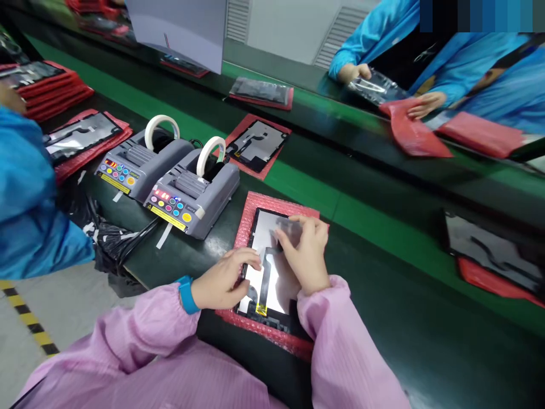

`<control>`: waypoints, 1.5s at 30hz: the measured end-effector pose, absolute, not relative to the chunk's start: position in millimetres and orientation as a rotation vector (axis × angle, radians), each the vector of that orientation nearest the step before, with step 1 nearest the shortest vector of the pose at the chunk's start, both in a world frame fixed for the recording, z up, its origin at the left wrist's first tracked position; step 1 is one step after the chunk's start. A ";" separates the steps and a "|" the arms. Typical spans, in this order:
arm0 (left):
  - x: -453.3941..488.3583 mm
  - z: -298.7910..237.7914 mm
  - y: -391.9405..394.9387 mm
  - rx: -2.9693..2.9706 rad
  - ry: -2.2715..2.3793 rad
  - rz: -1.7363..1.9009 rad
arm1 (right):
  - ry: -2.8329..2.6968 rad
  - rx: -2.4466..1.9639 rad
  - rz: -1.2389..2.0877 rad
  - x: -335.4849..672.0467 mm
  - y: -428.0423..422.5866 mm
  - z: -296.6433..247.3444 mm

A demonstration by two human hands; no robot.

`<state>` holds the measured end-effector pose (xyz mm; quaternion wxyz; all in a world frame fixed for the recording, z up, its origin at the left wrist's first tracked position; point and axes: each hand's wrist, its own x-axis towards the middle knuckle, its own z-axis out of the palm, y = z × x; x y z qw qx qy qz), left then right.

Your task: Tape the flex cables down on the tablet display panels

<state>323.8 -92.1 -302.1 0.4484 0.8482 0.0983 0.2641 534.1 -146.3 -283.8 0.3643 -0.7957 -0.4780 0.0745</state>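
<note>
A flat silvery panel (272, 281) with a black flex cable lies on a red bubble-wrap pad (249, 218) in front of me. My left hand (223, 278) rests on the panel's left edge, fingers stretched out flat beside the cable. My right hand (304, 253) is over the panel's upper part, fingers pinched on a small translucent grey strip of tape (289, 227). Both arms are in pink sleeves, with a blue wristband (187, 294) on the left.
Two grey tape dispensers (193, 196) (142, 162) stand left of the pad. More panels on red pads (258, 145) (494, 253) lie on the dark belt with green stripes. A person in blue (29, 193) sits at left; another person's hands (426, 103) handle a red bag across.
</note>
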 end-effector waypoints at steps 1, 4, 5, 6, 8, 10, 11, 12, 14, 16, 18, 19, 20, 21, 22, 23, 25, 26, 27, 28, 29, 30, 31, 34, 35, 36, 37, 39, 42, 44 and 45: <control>324.9 -300.5 -90.3 2.042 0.248 0.654 | -1.282 -1.989 0.247 536.3 -146.6 -276.8; 329.2 -293.5 -84.7 1.994 0.244 0.636 | -1.497 -1.788 0.545 537.5 -152.4 -255.1; 331.0 -290.6 -83.0 2.006 0.231 0.630 | -1.539 -1.739 0.629 537.0 -154.9 -249.9; 333.0 -287.4 -81.5 2.025 0.222 0.622 | -1.553 -1.719 0.675 536.7 -157.0 -246.5; 337.2 -280.5 -78.8 2.075 0.272 0.615 | -1.498 -1.767 0.661 537.7 -160.2 -245.8; 341.6 -273.5 -76.7 2.135 0.420 0.642 | -1.338 -1.897 0.544 541.5 -162.1 -251.7; 343.7 -270.3 -75.8 2.170 0.498 0.657 | -1.236 -1.962 0.481 544.0 -162.8 -256.1; 345.9 -267.5 -75.2 2.206 0.560 0.665 | -1.141 -2.013 0.437 546.4 -163.5 -260.9; 350.5 -264.0 -75.0 2.296 0.584 0.644 | -1.011 -2.084 0.414 549.5 -164.8 -270.5; 355.7 -264.2 -76.3 2.389 0.511 0.585 | -0.955 -2.138 0.435 549.2 -165.8 -278.5; 361.5 -268.2 -78.5 2.465 0.445 0.542 | -0.924 -2.178 0.443 545.9 -165.9 -284.3; 364.3 -271.4 -79.7 2.499 0.426 0.521 | -0.919 -2.193 0.439 543.7 -165.6 -286.4; 367.0 -275.1 -80.7 2.533 0.416 0.498 | -0.925 -2.206 0.432 541.6 -164.9 -288.2; 369.4 -278.9 -81.5 2.566 0.409 0.473 | -0.939 -2.221 0.425 539.6 -164.1 -289.8; 371.5 -282.6 -82.0 2.598 0.403 0.446 | -0.961 -2.240 0.417 538.3 -163.2 -291.3; 373.0 -285.9 -82.3 2.628 0.397 0.419 | -0.978 -2.268 0.401 537.8 -162.5 -292.6; 374.5 -290.4 -82.2 2.674 0.386 0.386 | -0.968 -2.343 0.334 540.1 -163.1 -295.1; 374.4 -291.4 -81.9 2.685 0.382 0.381 | -0.942 -2.375 0.291 543.2 -165.2 -296.1; 373.5 -291.7 -81.4 2.684 0.378 0.383 | -0.913 -2.390 0.254 547.4 -168.8 -296.7; 372.0 -291.2 -80.8 2.669 0.379 0.394 | -0.884 -2.378 0.237 552.3 -174.1 -296.8; 369.6 -290.2 -80.1 2.638 0.390 0.424 | -0.857 -2.346 0.259 557.5 -180.9 -296.4; 366.4 -289.0 -79.2 2.592 0.423 0.470 | -0.831 -2.308 0.322 562.3 -189.0 -295.3; 362.6 -287.8 -78.3 2.538 0.490 0.531 | -0.807 -2.273 0.415 566.4 -197.7 -293.6; 349.5 -286.8 -74.7 2.335 0.809 0.706 | -0.741 -2.240 0.699 571.9 -221.6 -287.6; 345.8 -287.8 -73.2 2.245 0.896 0.712 | -0.735 -2.243 0.748 571.8 -226.9 -286.0; 342.9 -289.3 -71.7 2.140 0.950 0.685 | -0.735 -2.241 0.769 571.3 -230.3 -285.1; 341.0 -291.3 -70.1 2.028 0.970 0.639 | -0.735 -2.233 0.777 570.7 -232.1 -284.8; 339.7 -295.4 -67.4 1.828 0.966 0.558 | -0.731 -2.203 0.783 570.2 -232.0 -285.8; 341.4 -299.4 -64.6 1.674 0.950 0.533 | -0.721 -2.120 0.818 572.0 -229.4 -289.7; 342.8 -300.3 -63.6 1.621 0.930 0.508 | -0.690 -2.036 0.845 573.5 -229.2 -292.8; 343.5 -300.6 -63.1 1.600 0.925 0.487 | -0.669 -1.989 0.856 573.8 -229.6 -294.2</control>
